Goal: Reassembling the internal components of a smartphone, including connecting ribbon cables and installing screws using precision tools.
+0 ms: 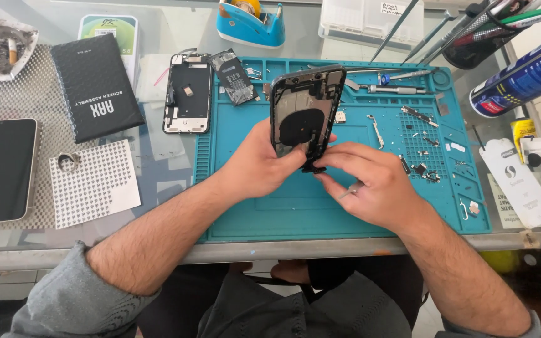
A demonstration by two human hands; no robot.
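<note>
Over at my far left a white ashtray [1, 50] holds 2 cigarette butts, and below it a dark-screened phone [0, 170] lies flat on the perforated mat [32, 100]. Beside these sit a black screen-assembly box [95, 87] and a white card with a small heart pattern [95, 183], a ring-shaped part resting on its upper corner. Next comes a stripped phone frame [188, 92], face up just off the edge of the teal repair mat [295, 213], with a loose black battery [235, 76] lying tilted just beside it. My left hand [259, 164] is closed around the lower left edge of the opened phone housing [303, 109], which I hold upright and slightly tilted above the middle of the teal mat, its inside facing me with a dark round coil showing. My right hand [370, 184] meets it at the bottom end, thumb and forefinger pinched narrow on a small dark part at the housing's lower edge; a thin metal tool seems tucked under my other fingers, though I cannot tell exactly what it is. Behind the housing stands a blue tape dispenser [248, 24]. Further right, small screws and brackets [422, 144] are scattered over the mat's gridded section, with a screwdriver [396, 89] lying along its top. At the far right a cup of tools [477, 37] stands near a blue spray can [524, 78], and a white packet [520, 183] lies on the glass table [158, 175].
</note>
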